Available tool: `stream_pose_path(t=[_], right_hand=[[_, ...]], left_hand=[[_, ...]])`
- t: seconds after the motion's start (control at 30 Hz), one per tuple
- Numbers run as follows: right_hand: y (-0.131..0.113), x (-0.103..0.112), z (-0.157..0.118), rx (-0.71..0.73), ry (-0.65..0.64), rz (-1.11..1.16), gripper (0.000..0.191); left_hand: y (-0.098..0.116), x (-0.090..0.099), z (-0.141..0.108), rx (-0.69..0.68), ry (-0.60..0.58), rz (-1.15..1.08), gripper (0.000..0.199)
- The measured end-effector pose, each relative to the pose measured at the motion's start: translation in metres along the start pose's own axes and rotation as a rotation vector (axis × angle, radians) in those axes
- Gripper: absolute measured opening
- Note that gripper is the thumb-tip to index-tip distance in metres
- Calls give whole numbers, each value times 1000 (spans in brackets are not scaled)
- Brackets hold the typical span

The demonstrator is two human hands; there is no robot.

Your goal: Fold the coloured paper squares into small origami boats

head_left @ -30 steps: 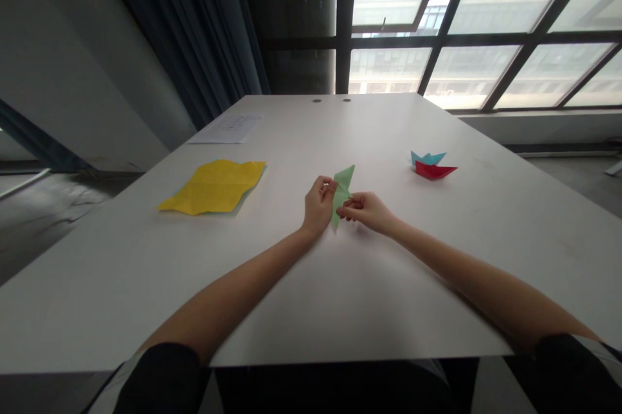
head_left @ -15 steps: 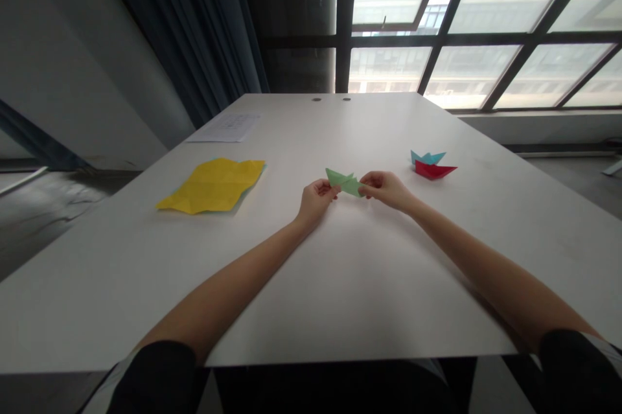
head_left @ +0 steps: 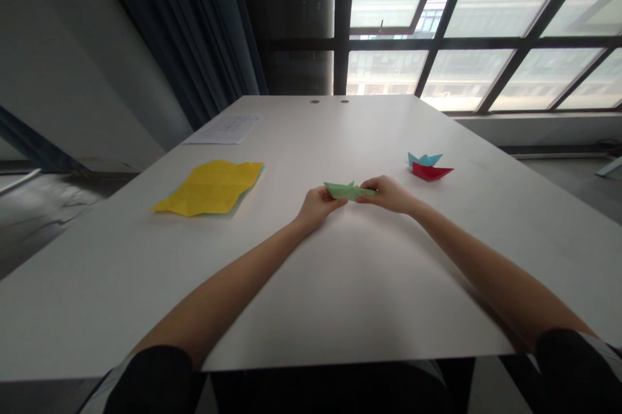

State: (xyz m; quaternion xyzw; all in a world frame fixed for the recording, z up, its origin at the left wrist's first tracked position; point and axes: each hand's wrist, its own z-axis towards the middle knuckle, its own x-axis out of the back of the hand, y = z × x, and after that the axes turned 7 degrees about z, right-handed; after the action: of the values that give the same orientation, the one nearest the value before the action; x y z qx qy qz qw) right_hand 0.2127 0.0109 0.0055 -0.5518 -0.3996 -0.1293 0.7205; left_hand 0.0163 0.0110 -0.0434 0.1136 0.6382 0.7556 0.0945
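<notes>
Between my two hands is a light green folded paper boat (head_left: 348, 191), its low peak in the middle and a pointed end at each side. My left hand (head_left: 318, 205) grips the left end, thumb along the near side. The right end is pinched by my right hand (head_left: 386, 195), fingers over the top and thumb below. Part of each end is covered by my fingers. To the right of my right hand, a red paper boat (head_left: 431, 172) sits in front of a blue paper boat (head_left: 426, 160), which it partly hides.
A creased yellow paper sheet (head_left: 211, 188) lies on the white table (head_left: 311, 297) at left, with a bluish sheet edge under it. Farther back is a printed page (head_left: 226, 129). A dark curtain (head_left: 214, 32) and windows stand beyond the table.
The green boat has turned from slanting down to the right to nearly level. My left thumb has slid along its near side, and my right fingers now lie over its right end.
</notes>
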Motion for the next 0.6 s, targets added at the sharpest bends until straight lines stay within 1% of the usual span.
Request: stream_pose_path(t=[0.07,0.17,0.23,0.33,0.4,0.47,0.5,0.53,0.6], right_hand=[[-2,0,-1,13,-4,-24,34],[-3,1,-1,27,-34,-67,34],[-3,2,-2,27,-50,-89,34],[-2,5,-2,7,-66,-129,33],[0,6,-2,-13,-75,-172,31],[1,7,-2,-40,-74,-223,29],[2,7,-1,-53,-71,-248,28],[2,7,-1,-65,-68,-272,27],[3,6,-1,-73,-64,-321,25]], left_hand=[[0,0,0,22,5,17,31],[1,0,0,50,49,54,26],[3,0,0,30,38,76,25],[4,1,-2,-40,-20,129,26],[4,0,-3,-70,-25,169,32],[4,1,-4,-88,28,217,42],[4,1,-4,-100,73,244,44],[4,1,-3,-114,117,275,41],[2,2,-1,-140,176,346,29]])
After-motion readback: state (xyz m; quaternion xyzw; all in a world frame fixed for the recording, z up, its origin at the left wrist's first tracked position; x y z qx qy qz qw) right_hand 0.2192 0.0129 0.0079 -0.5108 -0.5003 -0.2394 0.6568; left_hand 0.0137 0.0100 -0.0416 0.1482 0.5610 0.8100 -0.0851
